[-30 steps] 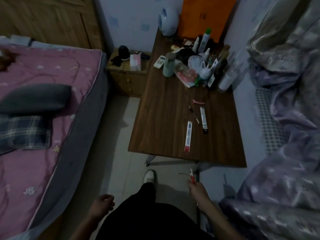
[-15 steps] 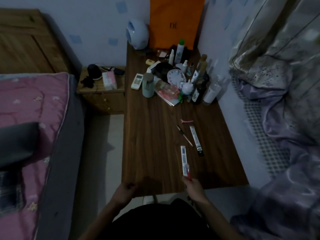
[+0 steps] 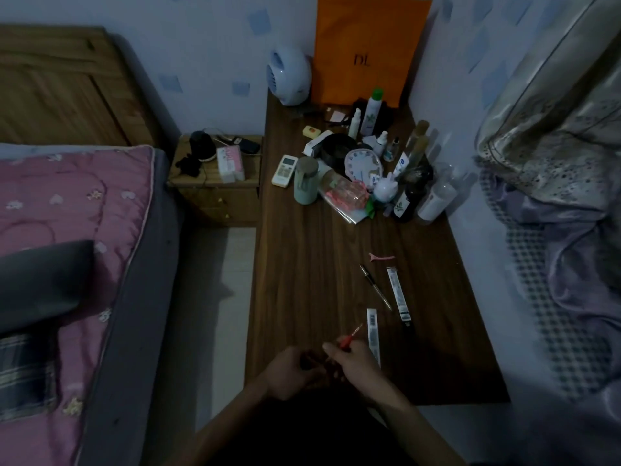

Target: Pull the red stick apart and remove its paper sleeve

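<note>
Red plastic catches the eye first: a thin red-handled tool (image 3: 349, 338) — too small and dim to name more closely — is pinched in the right hand (image 3: 354, 363), its pale tip slanting up and to the right above the near part of the tabletop (image 3: 302, 280). The handle end disappears between thumb and fingers, so the tool sticks out from the top of that hand. The left hand (image 3: 290, 371) sits just beside it, fingers curled inward toward the right hand's knuckles; whether it grips anything cannot be told in the gloom between the two.

Just right of the right hand lies a narrow white packet (image 3: 373, 334) with a barcode, flat on the wood and partly covered by the hand at its near end. Farther back lie a longer white packet (image 3: 398, 295), a slim dark pen (image 3: 374, 285) and a pink hair clip (image 3: 381, 257), all apart from both hands.

At the far end stand crowded bottles, a round clock face (image 3: 363, 164), a pale green tumbler (image 3: 305, 181), a remote control (image 3: 285, 169), a small white fan (image 3: 289, 75) and an orange paper bag (image 3: 366, 48) against the wall. A pink quilt (image 3: 67, 210) covers the bed on the left — a wooden nightstand (image 3: 218, 193) stands between bed and tabletop.
</note>
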Demonstrator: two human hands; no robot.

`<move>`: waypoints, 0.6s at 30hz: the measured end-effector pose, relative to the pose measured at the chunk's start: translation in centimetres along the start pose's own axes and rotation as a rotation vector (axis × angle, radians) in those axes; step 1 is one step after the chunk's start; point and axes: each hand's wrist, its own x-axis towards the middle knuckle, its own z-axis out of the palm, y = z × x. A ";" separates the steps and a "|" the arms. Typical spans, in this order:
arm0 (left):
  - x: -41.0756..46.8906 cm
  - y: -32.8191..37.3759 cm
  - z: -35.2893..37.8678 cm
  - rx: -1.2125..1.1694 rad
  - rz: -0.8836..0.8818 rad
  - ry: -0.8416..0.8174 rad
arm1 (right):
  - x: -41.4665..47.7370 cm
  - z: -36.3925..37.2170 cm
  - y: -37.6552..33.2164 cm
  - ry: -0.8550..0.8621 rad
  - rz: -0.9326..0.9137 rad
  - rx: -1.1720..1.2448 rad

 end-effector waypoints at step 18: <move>-1.8 -2.4 -2.6 0.227 -0.048 0.095 | -0.2 -0.3 0.2 -0.144 -0.073 0.087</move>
